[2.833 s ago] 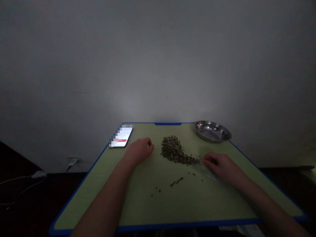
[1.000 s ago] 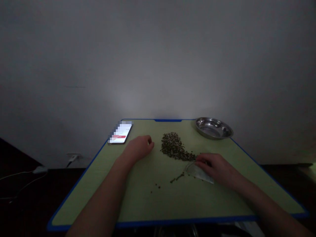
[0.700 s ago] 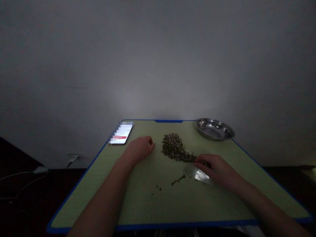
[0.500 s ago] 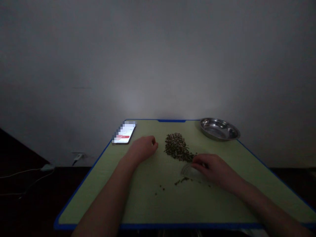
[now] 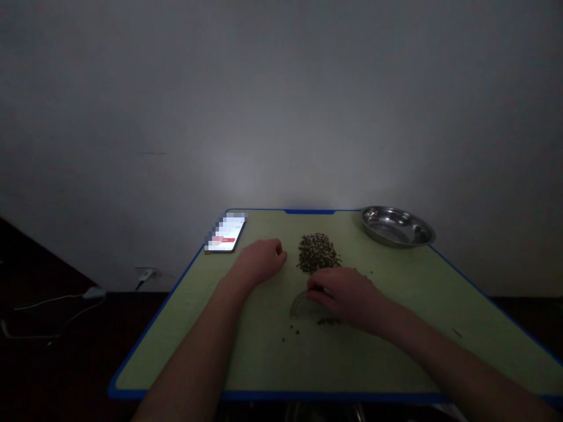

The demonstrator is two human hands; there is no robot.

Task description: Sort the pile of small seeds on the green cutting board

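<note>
A pile of small dark green beans [image 5: 317,258] lies on a pale green table [image 5: 264,357] with a blue rim. My right hand [image 5: 347,296] rests just in front of the pile, fingers closed on a thin clear plastic piece [image 5: 301,305] that lies flat on the table. A few loose beans [image 5: 328,321] are scattered beside and in front of that hand. My left hand [image 5: 259,264] sits left of the pile in a loose fist, holding nothing that I can see.
A shiny metal bowl [image 5: 398,226] stands at the table's far right corner. A lit phone [image 5: 225,234] lies at the far left edge. A wall rises right behind the table. Cables [image 5: 57,299] trail on the dark floor to the left.
My right hand has slid left along the front of the bean pile with the clear piece, and the pile's trailing right edge is now gathered in. The left hand has stayed put.
</note>
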